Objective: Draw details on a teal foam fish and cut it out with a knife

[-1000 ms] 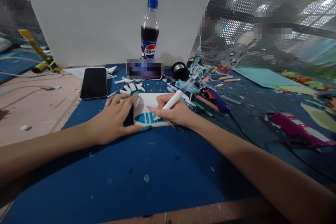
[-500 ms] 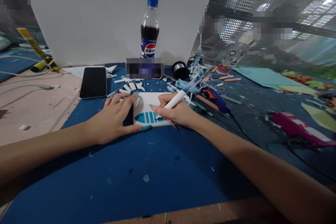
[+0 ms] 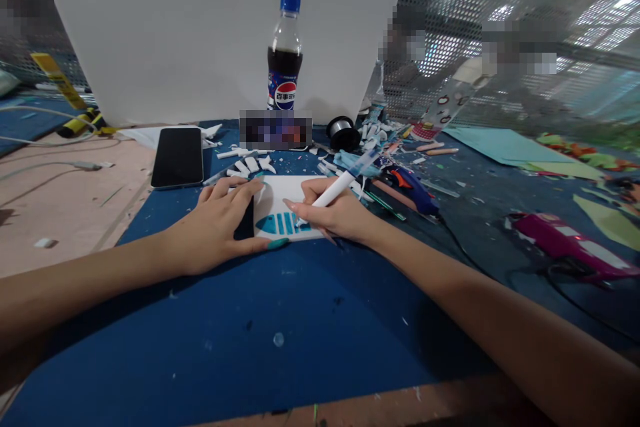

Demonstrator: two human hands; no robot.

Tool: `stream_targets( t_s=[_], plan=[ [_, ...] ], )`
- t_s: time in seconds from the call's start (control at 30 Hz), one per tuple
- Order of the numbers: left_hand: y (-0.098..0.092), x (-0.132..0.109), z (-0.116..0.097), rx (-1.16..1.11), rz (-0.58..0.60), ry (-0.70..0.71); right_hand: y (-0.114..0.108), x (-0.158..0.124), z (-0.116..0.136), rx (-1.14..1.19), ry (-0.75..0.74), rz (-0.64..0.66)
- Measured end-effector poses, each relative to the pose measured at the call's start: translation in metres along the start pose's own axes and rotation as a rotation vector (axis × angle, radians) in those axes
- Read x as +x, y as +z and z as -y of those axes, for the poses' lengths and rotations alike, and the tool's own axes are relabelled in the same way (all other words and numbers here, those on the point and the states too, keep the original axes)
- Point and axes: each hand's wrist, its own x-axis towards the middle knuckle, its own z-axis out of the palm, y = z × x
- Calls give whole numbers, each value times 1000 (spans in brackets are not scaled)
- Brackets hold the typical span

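Observation:
My right hand (image 3: 346, 215) is closed round a white marker (image 3: 336, 188) with a clear bluish cap on its rear end. The marker slants down to the left, its tip at the blue stripes (image 3: 282, 223) on a small white board (image 3: 281, 193). Those stripes sit beside a pointed blue shape near the board's front edge. My left hand (image 3: 213, 230) grips the board's left side, the green-nailed thumb at the front edge and the fingers at the back. My right hand rests over the board's right end and hides it.
Beyond the board stand a cola bottle (image 3: 285, 60) and a black spool (image 3: 343, 134). A phone (image 3: 177, 157) lies back left. White scraps (image 3: 253, 163) litter the blue mat (image 3: 240, 340). To the right lie a blue glue gun (image 3: 415, 190), a magenta corded tool (image 3: 575, 247) and coloured sheets (image 3: 505, 145).
Hardly anything differs. Both hands, the marker and the board keep their places, and the view has shifted very slightly.

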Motion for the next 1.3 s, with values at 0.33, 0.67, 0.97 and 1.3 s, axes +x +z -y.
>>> stream_targets(
  t_s=[0.33, 0.67, 0.97, 1.3],
  plan=[
    [-1, 1, -2, 2, 8, -1, -1, -1, 2, -1, 11, 38],
    [-3, 1, -3, 2, 39, -5, 1, 0, 2, 32, 31, 6],
    [-2, 1, -1, 1, 16, -2, -7, 10, -14, 316, 10, -158],
    [2, 0, 3, -10, 37, -26, -8, 12, -16, 328, -17, -387]
  ],
)
